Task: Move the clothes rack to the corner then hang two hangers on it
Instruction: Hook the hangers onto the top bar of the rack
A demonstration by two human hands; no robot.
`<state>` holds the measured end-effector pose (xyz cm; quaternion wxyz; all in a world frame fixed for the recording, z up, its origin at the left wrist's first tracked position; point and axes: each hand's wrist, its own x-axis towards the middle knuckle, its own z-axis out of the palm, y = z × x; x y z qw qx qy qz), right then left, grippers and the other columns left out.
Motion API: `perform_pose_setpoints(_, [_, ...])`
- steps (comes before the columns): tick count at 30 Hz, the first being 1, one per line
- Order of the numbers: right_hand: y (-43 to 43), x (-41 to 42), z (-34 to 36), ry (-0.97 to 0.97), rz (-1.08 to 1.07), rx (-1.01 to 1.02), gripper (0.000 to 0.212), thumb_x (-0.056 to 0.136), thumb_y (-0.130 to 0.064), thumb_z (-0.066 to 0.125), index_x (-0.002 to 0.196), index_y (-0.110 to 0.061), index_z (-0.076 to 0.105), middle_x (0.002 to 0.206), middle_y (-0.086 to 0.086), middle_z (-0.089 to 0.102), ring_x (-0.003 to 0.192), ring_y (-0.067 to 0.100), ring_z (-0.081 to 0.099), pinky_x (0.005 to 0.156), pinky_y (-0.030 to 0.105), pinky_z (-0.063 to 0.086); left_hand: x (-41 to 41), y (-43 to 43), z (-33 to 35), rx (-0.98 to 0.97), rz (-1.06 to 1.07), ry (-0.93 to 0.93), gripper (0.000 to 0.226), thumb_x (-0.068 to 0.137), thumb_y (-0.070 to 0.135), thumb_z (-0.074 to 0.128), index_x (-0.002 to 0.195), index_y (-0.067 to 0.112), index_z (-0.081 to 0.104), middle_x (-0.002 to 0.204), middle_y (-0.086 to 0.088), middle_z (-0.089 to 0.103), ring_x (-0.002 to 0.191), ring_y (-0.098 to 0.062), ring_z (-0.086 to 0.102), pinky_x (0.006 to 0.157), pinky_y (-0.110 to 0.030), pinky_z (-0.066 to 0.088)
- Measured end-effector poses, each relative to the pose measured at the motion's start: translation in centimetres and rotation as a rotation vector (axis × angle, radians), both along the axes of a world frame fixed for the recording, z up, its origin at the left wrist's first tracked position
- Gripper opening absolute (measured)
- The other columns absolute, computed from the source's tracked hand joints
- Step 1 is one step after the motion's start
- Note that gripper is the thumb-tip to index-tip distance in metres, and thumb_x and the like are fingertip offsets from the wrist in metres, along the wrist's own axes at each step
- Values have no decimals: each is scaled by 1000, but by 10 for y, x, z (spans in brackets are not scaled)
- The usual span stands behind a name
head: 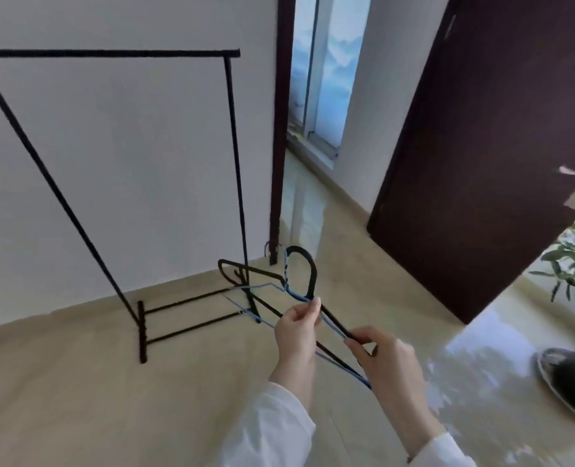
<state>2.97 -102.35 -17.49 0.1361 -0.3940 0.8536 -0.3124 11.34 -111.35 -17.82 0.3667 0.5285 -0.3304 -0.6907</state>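
The black clothes rack point(110, 54) stands against the white wall point(127, 146), beyond and to the left of the fingers, its top bar bare. Both hands hold two thin hangers together, a black hanger point(304, 264) and a blue hanger point(287, 288), hooks pointing away from the fingertips toward the rack's foot. The left hand point(296, 335) pinches the wires near the hooks; the right hand point(385, 358) has fingers closed on the wires nearer the body

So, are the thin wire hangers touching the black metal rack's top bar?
Apart. The head view shows both hangers in the hands, well below the bare top bar.
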Motion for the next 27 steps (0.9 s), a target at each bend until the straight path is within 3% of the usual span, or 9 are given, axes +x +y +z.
perform_pose_setpoints(5, [-73, -18, 28, -63, 101, -97, 12, 78, -29, 67, 86, -24, 75, 56, -21, 53, 55, 1, 48, 50, 23, 37, -3, -60, 33, -81, 104, -4, 20, 85, 23, 60, 68, 14, 58, 61, 0, 54, 52, -6, 45, 39, -5, 34])
perform_pose_setpoints(7, [-101, -23, 36, -97, 148, -101, 13, 77, -29, 68, 87, -23, 75, 57, -22, 52, 61, 9, 56, 53, 25, 40, -4, -82, 44, -97, 155, -13, 19, 86, 23, 60, 71, 10, 58, 60, 1, 51, 49, -8, 41, 36, -5, 31])
perform_pose_setpoints(11, [-144, -20, 46, -160, 234, -95, 16, 79, -29, 67, 89, -21, 74, 63, -19, 56, 71, 19, 62, 57, 26, 43, 4, -118, 55, -66, 238, -38, 23, 84, 29, 61, 71, 11, 59, 60, 2, 51, 49, -8, 41, 47, -16, 32])
perform_pose_setpoints(18, [-219, 4, 72, -142, 319, -128, 8, 78, -30, 67, 84, -26, 71, 63, -16, 58, 65, 14, 60, 58, 29, 46, 29, -186, 78, -89, 390, -27, 24, 82, 31, 62, 61, 22, 57, 65, 5, 58, 64, -6, 53, 63, -23, 39])
perform_pose_setpoints(20, [-245, 16, 80, -148, 331, -154, 1, 78, -30, 68, 78, -31, 67, 61, -14, 58, 64, 13, 59, 59, 29, 46, 41, -211, 87, -113, 400, -22, 23, 82, 30, 62, 62, 22, 56, 66, 7, 59, 65, -3, 54, 62, -22, 39])
perform_pose_setpoints(23, [-288, 35, 95, -148, 337, -185, 3, 78, -29, 68, 81, -28, 69, 64, -13, 59, 62, 5, 54, 54, 25, 41, 60, -253, 104, -167, 411, 8, 23, 83, 28, 62, 61, 23, 56, 67, 7, 58, 66, -2, 54, 60, -19, 39])
perform_pose_setpoints(27, [-342, 57, 114, -110, 326, -227, 6, 77, -30, 67, 83, -29, 69, 73, -4, 66, 62, 7, 52, 54, 25, 44, 83, -305, 127, -231, 375, 20, 21, 83, 29, 61, 64, 23, 56, 68, 9, 58, 70, -6, 56, 56, -16, 34])
